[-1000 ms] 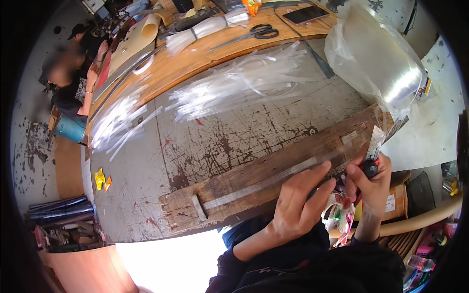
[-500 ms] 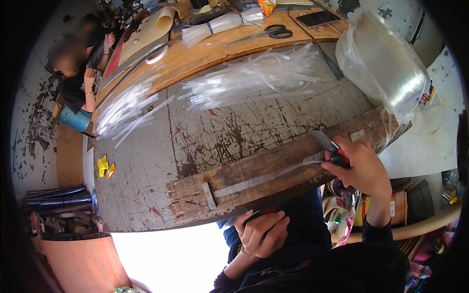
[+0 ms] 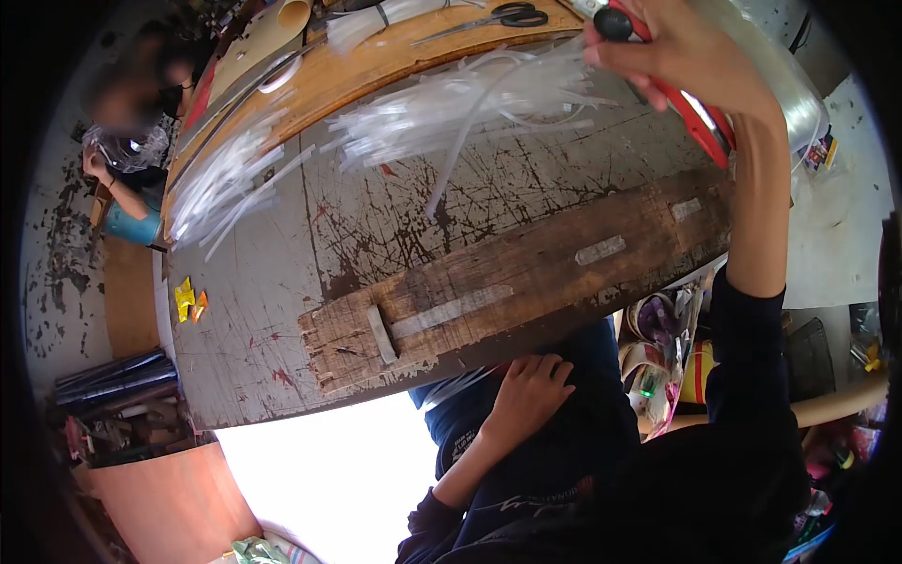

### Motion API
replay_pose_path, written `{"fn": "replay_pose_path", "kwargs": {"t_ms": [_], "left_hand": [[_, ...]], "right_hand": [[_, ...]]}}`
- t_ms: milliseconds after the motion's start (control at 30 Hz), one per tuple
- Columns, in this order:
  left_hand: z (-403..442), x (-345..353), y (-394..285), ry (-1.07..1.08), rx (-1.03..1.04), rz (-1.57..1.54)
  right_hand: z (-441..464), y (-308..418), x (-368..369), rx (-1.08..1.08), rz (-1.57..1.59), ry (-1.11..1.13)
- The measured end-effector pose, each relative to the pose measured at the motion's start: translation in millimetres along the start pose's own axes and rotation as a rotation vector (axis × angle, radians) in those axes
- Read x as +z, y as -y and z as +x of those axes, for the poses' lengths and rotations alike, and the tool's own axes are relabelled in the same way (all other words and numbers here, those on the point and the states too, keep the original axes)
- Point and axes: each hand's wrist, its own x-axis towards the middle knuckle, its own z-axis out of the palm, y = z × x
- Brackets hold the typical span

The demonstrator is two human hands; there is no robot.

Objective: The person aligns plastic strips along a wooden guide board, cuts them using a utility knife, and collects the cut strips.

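On scratched table, wooden plank, right hand gripping knife, left hand, hold unclear

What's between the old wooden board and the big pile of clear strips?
Scratched grey tabletop, with the end of one pale strip reaching over it; the head view shows this.

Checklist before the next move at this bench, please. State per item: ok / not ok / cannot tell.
1. Red cutter gripped: ok, it is in the right hand.
2. Blade safe: cannot tell, the cutter's front end reaches the picture's top edge.
3. Left hand away from cutter: ok, it is low by the body, off the board.
4. Wooden board on the table: ok, lying flat.
5. Board fixed against sliding: cannot tell, no clamp visible.
6. Clear strips bundled on the table: not ok, loose in two spread piles.
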Motion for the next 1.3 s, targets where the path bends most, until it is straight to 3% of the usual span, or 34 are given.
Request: {"fn": "replay_pose_path", "kwargs": {"t_ms": [133, 200, 300, 367, 467, 533, 633, 667, 700, 733, 800, 867, 900, 933, 1000, 1033, 1067, 1167, 1300], "left_hand": [[23, 32, 11, 0.07, 0.109, 0.015], [41, 61, 14, 0.122, 0.167, 0.007], [74, 113, 19, -0.108, 0.169, -0.088], [83, 136, 20, -0.302, 0.049, 0.158], [86, 128, 16, -0.408, 0.009, 0.253], [81, 140, 24, -0.336, -0.011, 0.352], [80, 122, 26, -0.522, 0.079, 0.159], [75, 99, 19, -0.307, 0.043, -0.068], [70, 72, 11, -0.086, 0.009, -0.291], [66, 55, 6, -0.085, 0.008, -0.291], [58, 28, -2, 0.015, -0.065, -0.715], [46, -4, -17, 0.09, -0.116, -0.866], [41, -16, -23, 0.163, -0.168, -1.017], [37, -22, -28, 0.163, -0.172, -1.015], [28, -26, -35, 0.078, -0.124, -1.001], [24, -26, -34, 0.093, -0.116, -0.973], [21, -25, -33, 0.091, -0.115, -0.972], [15, -23, -29, 0.077, -0.122, -0.922], [9, -17, -19, 0.133, -0.185, -0.912]], "right_hand": [[-10, -23, 4, 0.018, -0.172, -0.208], [-29, -48, 16, -0.164, 0.007, -0.406], [-93, -28, 30, 0.012, 0.369, -0.309], [-134, -37, 36, 0.032, 0.606, -0.226], [-174, -71, 37, 0.077, 0.732, 0.093], [-186, -88, 48, 0.148, 0.769, 0.193], [-194, -106, 77, 0.376, 0.727, 0.318], [-196, -110, 81, 0.373, 0.724, 0.321], [-198, -113, 85, 0.581, 0.633, 0.412], [-201, -116, 89, 0.788, 0.536, 0.5], [-206, -123, 97, 0.804, 0.425, 0.553], [-208, -126, 103, 0.693, 0.454, 0.518], [-205, -116, 105, 0.746, 0.6, 0.376], [-206, -118, 107, 0.744, 0.603, 0.38], [-208, -127, 114, 0.421, 1.121, 0.163], [-209, -126, 117, 0.36, 1.182, 0.044], [-210, -127, 117, 0.358, 1.181, 0.045], [-214, -138, 114, 0.071, 1.033, -0.461], [-219, -140, 71, -0.031, 1.083, -0.527]]}}
